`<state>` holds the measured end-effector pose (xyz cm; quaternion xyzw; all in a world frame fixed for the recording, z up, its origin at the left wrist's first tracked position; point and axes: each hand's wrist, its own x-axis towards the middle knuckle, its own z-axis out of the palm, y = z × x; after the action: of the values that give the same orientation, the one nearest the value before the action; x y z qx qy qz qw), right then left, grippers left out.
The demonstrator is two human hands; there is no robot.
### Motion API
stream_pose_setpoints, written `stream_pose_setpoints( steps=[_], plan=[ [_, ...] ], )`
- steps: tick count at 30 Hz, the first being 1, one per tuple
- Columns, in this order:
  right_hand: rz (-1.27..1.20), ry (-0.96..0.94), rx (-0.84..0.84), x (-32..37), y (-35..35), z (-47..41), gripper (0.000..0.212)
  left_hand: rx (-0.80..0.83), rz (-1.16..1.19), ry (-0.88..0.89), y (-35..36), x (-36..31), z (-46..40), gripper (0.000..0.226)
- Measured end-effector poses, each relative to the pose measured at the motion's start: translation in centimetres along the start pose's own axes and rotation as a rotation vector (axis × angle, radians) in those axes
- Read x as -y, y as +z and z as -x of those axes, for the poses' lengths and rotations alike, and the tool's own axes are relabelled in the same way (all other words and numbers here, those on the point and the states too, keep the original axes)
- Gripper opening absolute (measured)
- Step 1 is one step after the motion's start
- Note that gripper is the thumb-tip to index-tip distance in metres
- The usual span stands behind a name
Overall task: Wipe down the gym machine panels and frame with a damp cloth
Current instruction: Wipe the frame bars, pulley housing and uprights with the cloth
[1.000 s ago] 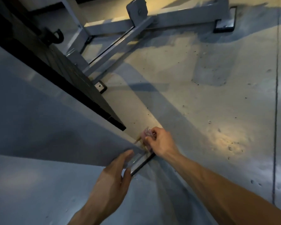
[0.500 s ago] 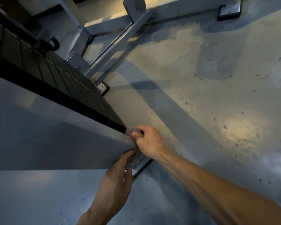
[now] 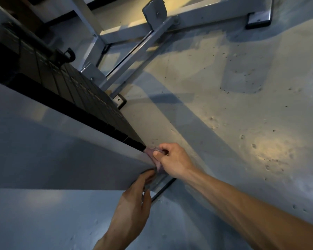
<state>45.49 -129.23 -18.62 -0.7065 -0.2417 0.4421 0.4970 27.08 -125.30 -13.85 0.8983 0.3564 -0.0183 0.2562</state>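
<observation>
A grey machine panel (image 3: 58, 152) fills the left, narrowing to a lower corner near the floor. My right hand (image 3: 175, 159) grips a small pinkish cloth (image 3: 156, 160) and holds it against that corner edge. My left hand (image 3: 134, 199) reaches up just below, its straight fingers touching the underside of the panel's corner. Behind the panel a black weight stack (image 3: 76, 87) shows. The grey frame (image 3: 134, 56) of bars runs across the floor farther off.
Speckled concrete floor (image 3: 233, 105) spreads to the right. A frame foot plate (image 3: 258, 17) sits at the top right and a smaller foot (image 3: 119, 100) near the weight stack. A black hook (image 3: 69, 55) hangs by the stack.
My right hand with the cloth moved up along the panel's corner edge, from near the floor to the corner. My left hand stayed under the corner. The view tilted slightly.
</observation>
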Motion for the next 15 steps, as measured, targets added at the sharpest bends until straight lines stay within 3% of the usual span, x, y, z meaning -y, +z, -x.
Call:
stream_pose_setpoints(
  steps=[4,8,15],
  plan=[
    [-0.034,0.087,0.003,-0.2,0.0,0.1,0.029,0.01,0.008,-0.013,-0.3,-0.2,0.0,0.057],
    [-0.147,-0.043,0.06,3.1,-0.4,0.5,0.019,0.011,-0.003,-0.022,-0.1,0.1,-0.2,0.049],
    [-0.028,0.044,0.059,4.8,-1.1,1.9,0.022,0.018,0.033,-0.017,-1.1,-0.8,0.3,0.046]
  ],
)
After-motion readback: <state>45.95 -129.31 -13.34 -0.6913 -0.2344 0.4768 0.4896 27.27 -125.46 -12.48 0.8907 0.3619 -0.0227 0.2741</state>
